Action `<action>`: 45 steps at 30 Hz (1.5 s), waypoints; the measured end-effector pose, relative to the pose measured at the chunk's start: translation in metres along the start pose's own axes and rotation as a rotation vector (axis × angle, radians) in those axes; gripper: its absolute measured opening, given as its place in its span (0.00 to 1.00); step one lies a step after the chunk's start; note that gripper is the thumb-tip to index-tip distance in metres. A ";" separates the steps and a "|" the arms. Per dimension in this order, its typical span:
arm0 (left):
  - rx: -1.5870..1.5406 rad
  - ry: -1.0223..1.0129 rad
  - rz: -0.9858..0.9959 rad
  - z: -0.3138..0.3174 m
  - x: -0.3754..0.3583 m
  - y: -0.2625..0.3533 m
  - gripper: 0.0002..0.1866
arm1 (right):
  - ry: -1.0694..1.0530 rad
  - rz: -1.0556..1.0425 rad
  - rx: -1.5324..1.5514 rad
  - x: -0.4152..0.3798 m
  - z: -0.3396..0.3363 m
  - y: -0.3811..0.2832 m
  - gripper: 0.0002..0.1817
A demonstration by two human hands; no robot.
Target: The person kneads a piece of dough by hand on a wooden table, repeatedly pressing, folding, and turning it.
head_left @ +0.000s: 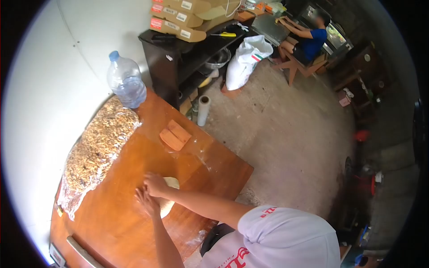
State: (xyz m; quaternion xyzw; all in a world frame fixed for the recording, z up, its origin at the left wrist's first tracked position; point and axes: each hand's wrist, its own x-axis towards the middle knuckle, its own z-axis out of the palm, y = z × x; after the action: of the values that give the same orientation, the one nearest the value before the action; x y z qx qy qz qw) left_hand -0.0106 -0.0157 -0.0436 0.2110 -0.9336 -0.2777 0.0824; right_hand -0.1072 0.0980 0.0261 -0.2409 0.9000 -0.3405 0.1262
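On the brown wooden table point(134, 223) lies a pale round lump of dough point(169, 196), pressed under both hands: left hand point(147, 202) flat, fingers spread; right hand point(156, 184) curled over it. Beyond sit an orange wooden block point(175, 135), a clear bag of granola point(96, 152) and a plastic water bottle point(126, 81).

A small food-making workshop: a wooden tabletop point(134, 214) with a big bag of grain point(96, 154) at 9 o'clock, stacked cartons point(181, 18) on a dark shelf point(178, 58) at 12, a white sack point(246, 60) on the bare concrete floor point(286, 134), and a seated person point(308, 38) working at 1 o'clock.
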 end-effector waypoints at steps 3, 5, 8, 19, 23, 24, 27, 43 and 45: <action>0.101 -0.250 -0.226 -0.046 -0.045 0.050 0.27 | 0.133 0.114 -0.065 -0.043 -0.005 0.006 0.17; 0.153 -0.176 -0.190 -0.052 -0.064 0.061 0.27 | 0.382 0.031 -0.055 -0.071 0.013 0.028 0.15; 0.163 -0.248 -0.255 -0.057 -0.087 0.067 0.26 | 0.233 -0.046 -0.010 -0.098 -0.008 0.014 0.15; -0.430 0.023 0.009 -0.051 -0.186 0.044 0.26 | 0.177 -0.304 -0.273 -0.245 -0.014 -0.005 0.33; -0.473 0.091 -0.040 -0.050 -0.185 0.057 0.23 | 0.283 -0.223 -0.041 -0.237 -0.027 0.014 0.16; -0.470 0.087 -0.065 -0.046 -0.179 0.065 0.21 | 0.248 -0.051 0.027 -0.225 -0.032 0.014 0.17; -0.403 -0.012 -0.279 -0.038 -0.161 0.073 0.18 | 0.326 0.060 -0.040 -0.194 -0.027 0.007 0.19; 0.044 0.322 -0.227 -0.003 0.057 0.043 0.26 | 0.309 -0.007 -0.252 0.034 0.025 0.017 0.24; 0.008 0.340 -0.251 -0.008 0.069 0.043 0.27 | 0.333 -0.030 -0.193 0.047 0.018 0.010 0.22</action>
State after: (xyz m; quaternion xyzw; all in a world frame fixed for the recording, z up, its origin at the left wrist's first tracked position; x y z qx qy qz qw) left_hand -0.0854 -0.0173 -0.0106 0.3699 -0.8736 -0.2427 0.2025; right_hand -0.1440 0.0696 0.0030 -0.2058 0.9332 -0.2898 -0.0533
